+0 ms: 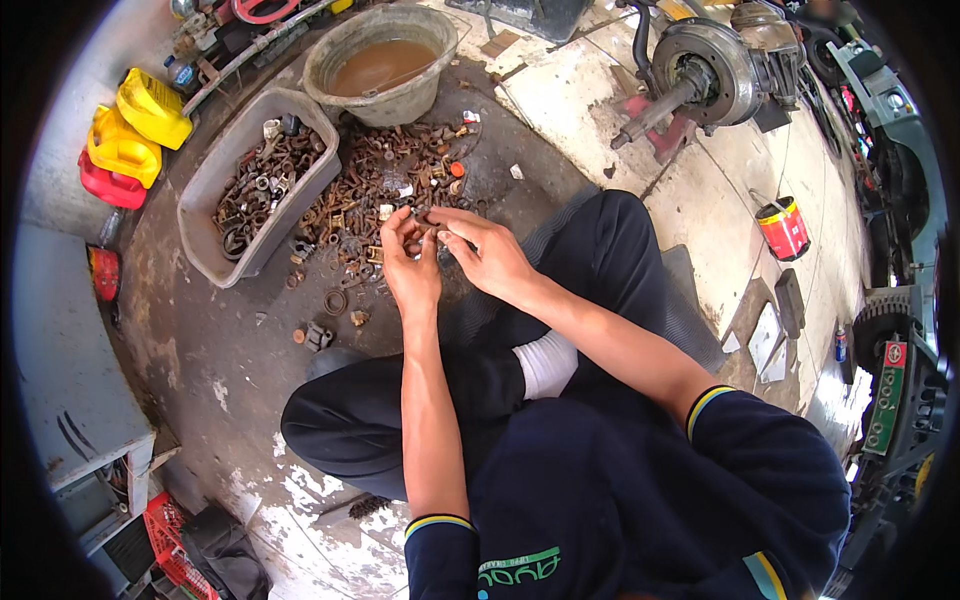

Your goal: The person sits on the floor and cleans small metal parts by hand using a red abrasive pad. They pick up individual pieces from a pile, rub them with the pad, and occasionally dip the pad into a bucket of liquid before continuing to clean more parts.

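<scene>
My left hand (412, 259) and my right hand (484, 251) meet in front of my crossed legs, their fingertips around a small dark metal part (424, 220). What kind of part it is, I cannot tell. Just beyond my fingers a heap of rusty bolts, nuts and fittings (382, 161) spreads over the dark floor. A grey plastic tub (296, 225) at its left holds more rusty hardware and rings. Near my left knee lie a metal ring (335, 302) and a dark metal fitting (319, 337).
A round basin (420, 105) of brown water stands behind the heap. Farther right are a hub assembly with a shaft (701, 79) and a red paint can (784, 229). Yellow jugs (154, 109) line the left wall, with a grey metal cabinet (75, 337) nearer.
</scene>
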### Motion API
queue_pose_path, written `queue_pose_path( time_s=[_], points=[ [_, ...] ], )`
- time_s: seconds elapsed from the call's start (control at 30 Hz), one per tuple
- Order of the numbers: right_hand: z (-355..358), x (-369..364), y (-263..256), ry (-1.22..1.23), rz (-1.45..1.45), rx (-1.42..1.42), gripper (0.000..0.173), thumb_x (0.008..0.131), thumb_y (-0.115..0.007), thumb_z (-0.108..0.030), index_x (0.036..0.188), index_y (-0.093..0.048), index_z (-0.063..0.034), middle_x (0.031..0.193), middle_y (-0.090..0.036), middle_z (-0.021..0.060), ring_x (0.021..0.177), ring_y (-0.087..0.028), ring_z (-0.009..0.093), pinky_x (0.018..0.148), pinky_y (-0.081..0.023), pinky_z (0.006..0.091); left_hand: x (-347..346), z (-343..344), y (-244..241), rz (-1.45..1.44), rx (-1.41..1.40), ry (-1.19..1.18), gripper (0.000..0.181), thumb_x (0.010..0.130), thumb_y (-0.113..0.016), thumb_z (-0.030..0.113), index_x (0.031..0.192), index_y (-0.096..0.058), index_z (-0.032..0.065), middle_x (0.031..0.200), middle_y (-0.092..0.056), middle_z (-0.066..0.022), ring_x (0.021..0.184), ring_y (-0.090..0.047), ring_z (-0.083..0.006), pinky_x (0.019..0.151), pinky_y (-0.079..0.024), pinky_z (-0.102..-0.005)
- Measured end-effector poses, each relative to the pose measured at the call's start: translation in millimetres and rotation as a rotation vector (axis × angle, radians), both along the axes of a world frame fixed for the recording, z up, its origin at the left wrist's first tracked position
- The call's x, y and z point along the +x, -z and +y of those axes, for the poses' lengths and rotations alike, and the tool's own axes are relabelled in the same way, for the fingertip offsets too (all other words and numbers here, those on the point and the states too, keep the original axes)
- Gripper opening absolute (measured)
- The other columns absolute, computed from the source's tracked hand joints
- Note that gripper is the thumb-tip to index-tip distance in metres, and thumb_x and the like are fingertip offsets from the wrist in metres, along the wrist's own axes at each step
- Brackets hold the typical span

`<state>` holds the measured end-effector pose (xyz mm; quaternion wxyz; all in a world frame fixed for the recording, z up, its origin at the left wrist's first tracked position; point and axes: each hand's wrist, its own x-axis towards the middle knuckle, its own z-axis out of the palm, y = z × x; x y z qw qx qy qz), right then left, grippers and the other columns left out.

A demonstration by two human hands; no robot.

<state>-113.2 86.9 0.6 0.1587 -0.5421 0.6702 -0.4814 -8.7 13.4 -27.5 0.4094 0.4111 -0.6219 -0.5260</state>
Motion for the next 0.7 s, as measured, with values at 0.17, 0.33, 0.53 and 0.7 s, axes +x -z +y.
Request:
queue_pose_path(
  time_s=[0.17, 0.33, 0.53, 0.7],
  points=[
    [1, -2, 8, -0.006, 0.033, 0.046, 0.027, 0.094, -0.056, -0.012, 0.119, -0.062, -0.0045, 0.123, -0.062, 0.0149, 0.102, -0.065, 0.033, 0.083, -0.054, 0.0383, 2, -2, 12, -0.041, -0.066, 0.027, 0.041, 0.086, -0.064, -0.004, 0.123, -0.05, 0.0049, 0.103, -0.064, -0.008, 0.09, -0.06, -0.0146, 0.079, -0.049, -0.0284],
    [-4, 3, -6, -0.025, -0.013, -0.024, 0.027, 0.094, -0.056, -0.014, 0.119, -0.062, -0.0041, 0.122, -0.063, 0.0146, 0.1, -0.065, 0.034, 0.083, -0.054, 0.038, 2, -2, 16, 0.107, 0.12, 0.052, 0.04, 0.088, -0.061, -0.005, 0.124, -0.045, 0.0034, 0.106, -0.06, -0.0087, 0.094, -0.061, -0.0149, 0.08, -0.05, -0.0263],
    [-3, 1, -5, -0.026, 0.039, 0.009, 0.027, 0.094, -0.056, -0.014, 0.119, -0.062, -0.0044, 0.121, -0.063, 0.0141, 0.1, -0.065, 0.034, 0.083, -0.054, 0.0383, -2, 0, 9, 0.15, 0.103, 0.058, 0.041, 0.087, -0.06, -0.008, 0.124, -0.045, 0.0032, 0.109, -0.057, -0.0096, 0.094, -0.06, -0.0131, 0.078, -0.049, -0.0248],
    [-2, -1, 9, -0.021, 0.027, 0.072, 0.025, 0.094, -0.057, -0.012, 0.117, -0.062, -0.0032, 0.119, -0.064, 0.0144, 0.1, -0.065, 0.034, 0.082, -0.054, 0.0386, 0, 1, 2, 0.027, 0.025, 0.041, 0.041, 0.087, -0.062, -0.006, 0.124, -0.048, 0.0025, 0.107, -0.06, -0.0083, 0.089, -0.059, -0.0123, 0.079, -0.049, -0.026]
  ],
)
